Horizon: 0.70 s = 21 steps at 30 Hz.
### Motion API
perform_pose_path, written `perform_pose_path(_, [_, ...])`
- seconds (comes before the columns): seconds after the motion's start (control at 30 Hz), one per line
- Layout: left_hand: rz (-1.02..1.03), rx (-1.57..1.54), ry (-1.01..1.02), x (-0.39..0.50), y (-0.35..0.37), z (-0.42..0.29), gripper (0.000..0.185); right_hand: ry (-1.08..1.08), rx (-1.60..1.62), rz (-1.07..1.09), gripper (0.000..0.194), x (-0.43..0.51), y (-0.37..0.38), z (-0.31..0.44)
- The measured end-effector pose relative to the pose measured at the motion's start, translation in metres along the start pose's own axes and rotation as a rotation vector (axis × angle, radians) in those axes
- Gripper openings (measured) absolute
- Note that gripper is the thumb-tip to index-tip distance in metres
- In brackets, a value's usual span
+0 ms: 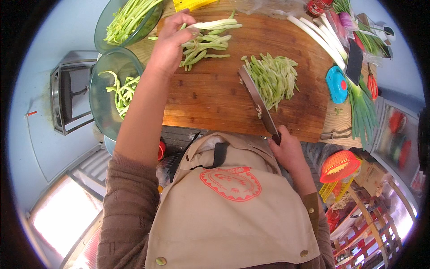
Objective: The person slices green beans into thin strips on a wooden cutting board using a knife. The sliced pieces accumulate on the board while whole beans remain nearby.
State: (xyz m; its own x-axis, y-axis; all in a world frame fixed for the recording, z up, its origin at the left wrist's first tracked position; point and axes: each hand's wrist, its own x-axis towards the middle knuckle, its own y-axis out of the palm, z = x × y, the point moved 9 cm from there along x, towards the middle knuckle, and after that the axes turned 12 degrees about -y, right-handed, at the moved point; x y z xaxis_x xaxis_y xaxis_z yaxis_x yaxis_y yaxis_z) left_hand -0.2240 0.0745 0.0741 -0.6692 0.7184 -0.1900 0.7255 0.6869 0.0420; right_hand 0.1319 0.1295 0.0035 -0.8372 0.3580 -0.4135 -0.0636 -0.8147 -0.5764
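My left hand (175, 42) grips the ends of some green beans (215, 24) above the far left part of a wooden cutting board (208, 90). More whole beans (201, 50) lie on the board just below them. My right hand (287, 148) is closed round the dark handle of a cleaver (257, 97) at the board's near edge. Its broad blade slants up and to the left, with small bean bits stuck on it. Along the blade's right side lies a pile of sliced green beans (273, 79).
At left stand two glass bowls, one with beans (124, 90), one with green stalks (129, 23). On the right lie leeks (322, 40), a dark phone-like slab (354, 62), a blue plastic tool (336, 84) and red-handled scissors (372, 85). A red-lidded jar (317, 7) stands behind.
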Motion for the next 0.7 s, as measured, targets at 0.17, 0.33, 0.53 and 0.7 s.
perform_pose_path(0.17, [-0.445, 0.323, 0.181, -0.069, -0.014, -0.013, 0.015, 0.037, 0.040, 0.011, 0.029, 0.006, -0.004, -0.003])
perform_pose_path(0.33, [-0.557, 0.376, -0.222, -0.107, 0.016, 0.087, 0.018, 0.059, -0.088, -0.095, 0.029, 0.008, -0.007, 0.007])
perform_pose_path(0.53, [-0.464, 0.681, -0.400, -0.123, 0.057, 0.142, 0.021, 0.080, 0.108, -0.060, 0.029, 0.003, 0.012, 0.009])
perform_pose_path(0.7, [-0.347, 0.646, -0.333, -0.123, 0.077, 0.139, 0.025, 0.101, 0.161, -0.031, 0.030, 0.001, 0.020, 0.007])
